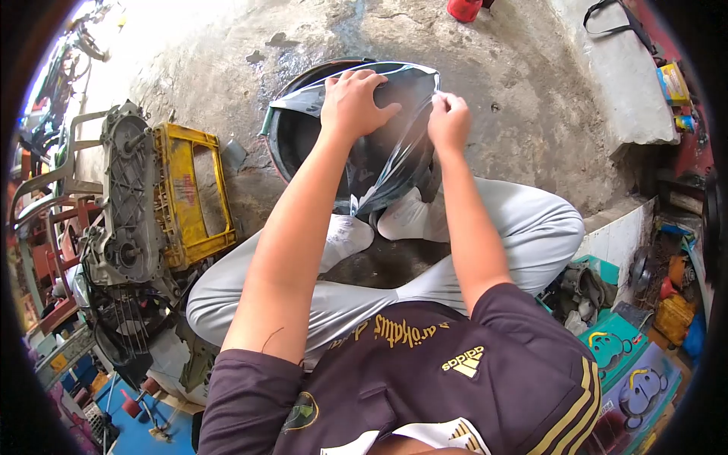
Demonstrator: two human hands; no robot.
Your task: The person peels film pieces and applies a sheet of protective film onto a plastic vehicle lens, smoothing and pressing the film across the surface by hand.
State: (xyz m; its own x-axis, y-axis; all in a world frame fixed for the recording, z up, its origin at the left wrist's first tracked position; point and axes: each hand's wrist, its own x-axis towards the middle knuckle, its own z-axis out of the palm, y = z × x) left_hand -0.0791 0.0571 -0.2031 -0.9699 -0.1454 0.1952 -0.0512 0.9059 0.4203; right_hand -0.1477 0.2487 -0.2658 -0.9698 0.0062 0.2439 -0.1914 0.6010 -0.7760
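Observation:
A black round tub [282,152] sits on the floor between my feet. Over it stretches a clear plastic sheet [413,95] with a pale edge, drawn into a point toward my shoes. My left hand [355,105] lies on the sheet near the tub's far side, fingers together and thumb spread away. At the sheet's right corner, my right hand [450,120] is closed in a pinch on the plastic. Part of the tub's inside shows dark beneath the sheet, and my left forearm covers some of its rim.
A yellow plastic crate [196,193] and a grey metal engine casing [129,197] stand at left. A concrete block [629,83] lies at upper right, with a red object [464,9] at the top. Boxes [641,387] and clutter crowd the lower right.

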